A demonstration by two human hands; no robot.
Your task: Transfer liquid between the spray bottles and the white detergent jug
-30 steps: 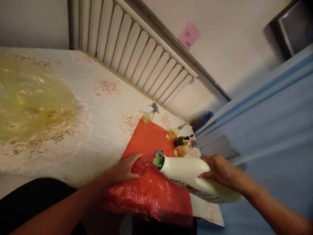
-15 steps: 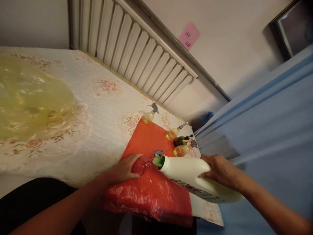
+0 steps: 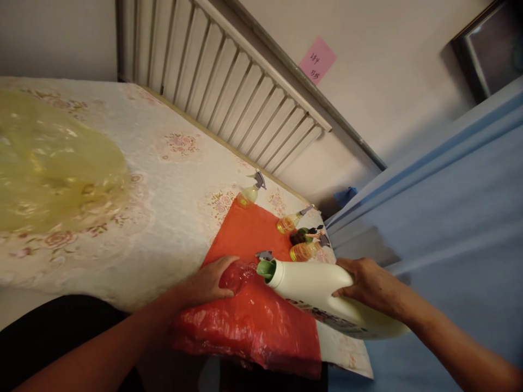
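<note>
Head view: counter, red sheet over part of it, big pale jug tilted above; probably heavy, stiff, smooth, best taken where right hand wraps it, fingers curled round, some hidden. Left hand has thumb and finger spread around clear bottle, over sheet, just beside jug's mouth; bottle looks light, likely slippery, hold round body.

Dim, warm indoor light leaves the lower left corner dark. Small glints mark the yellow bag and red plastic; soft shadow dulls the curtain. Bottle lettering is blurred.
</note>
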